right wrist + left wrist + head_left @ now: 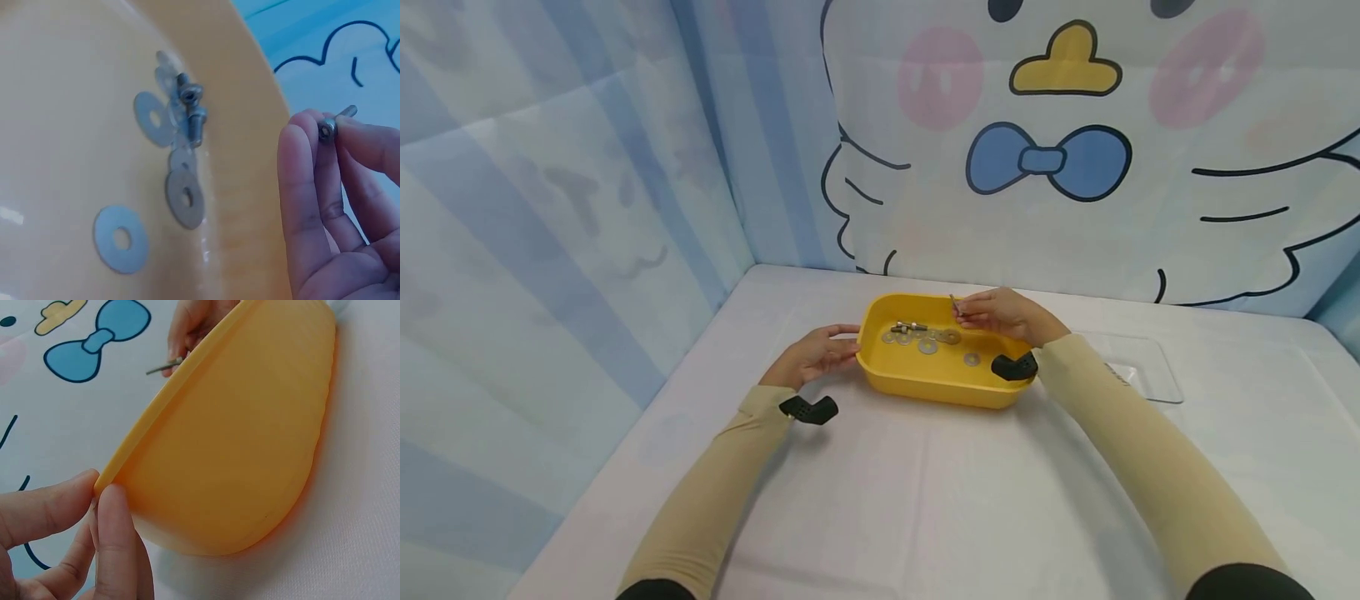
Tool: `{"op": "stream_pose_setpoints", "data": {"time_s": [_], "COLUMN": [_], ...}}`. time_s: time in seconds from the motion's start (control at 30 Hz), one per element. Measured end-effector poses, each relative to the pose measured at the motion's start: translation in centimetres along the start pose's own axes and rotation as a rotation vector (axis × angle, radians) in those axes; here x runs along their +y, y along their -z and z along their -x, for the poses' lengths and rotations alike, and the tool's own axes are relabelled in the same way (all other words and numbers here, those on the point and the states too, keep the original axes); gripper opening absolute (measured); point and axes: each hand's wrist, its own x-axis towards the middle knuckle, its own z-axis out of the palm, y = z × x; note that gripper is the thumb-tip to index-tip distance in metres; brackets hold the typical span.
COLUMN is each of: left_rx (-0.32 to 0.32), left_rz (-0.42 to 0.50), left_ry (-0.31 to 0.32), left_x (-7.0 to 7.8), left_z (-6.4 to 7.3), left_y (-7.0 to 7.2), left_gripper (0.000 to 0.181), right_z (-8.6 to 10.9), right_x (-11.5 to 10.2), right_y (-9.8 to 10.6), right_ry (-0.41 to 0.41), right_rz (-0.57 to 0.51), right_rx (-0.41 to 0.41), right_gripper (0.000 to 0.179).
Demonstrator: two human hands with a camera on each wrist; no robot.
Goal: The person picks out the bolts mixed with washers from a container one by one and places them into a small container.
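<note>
A yellow plastic basin [943, 388] stands on the table. In the left wrist view, my left hand [69, 544] pinches the basin's rim [140, 428] between thumb and finger. My right hand [1006, 315] is raised over the basin's far side. Its thumb and fingers pinch a small socket-head bolt [327, 129], its shank pointing up and away. Inside the basin, several flat washers [121, 239] lie on the floor along one side. Socket-head bolts [195, 124] rest among them, touching some washers.
To the right of the basin lies a clear plastic tray [1161, 375], partly hidden by my right sleeve. The table [865, 492] has a white cover. Behind it hangs a printed curtain [925, 217], close to the table's far edge.
</note>
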Motion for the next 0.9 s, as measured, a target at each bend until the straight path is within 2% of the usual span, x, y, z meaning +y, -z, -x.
{"op": "stream_pose_setpoints", "data": {"time_s": [0.27, 0.53, 0.9], "left_rx": [0.005, -0.058, -0.048], "left_rz": [-0.004, -0.019, -0.001], "left_ry": [0.003, -0.033, -0.03], "left_x": [0.0, 0.0, -0.2], "left_z": [0.2, 0.2, 0.1], "left_y": [0.0, 0.3, 0.2], "left_gripper": [0.05, 0.051, 0.052], "right_z": [1.5, 3.5, 7.1], "right_x": [-1.3, -1.7, -1.9], "right_y": [-0.6, -0.7, 1.2], "right_ry": [0.084, 0.131, 0.16], "right_rz": [0.064, 0.158, 0.246], "right_rx": [0.042, 0.097, 0.109], "right_gripper": [0.04, 0.045, 0.049]}}
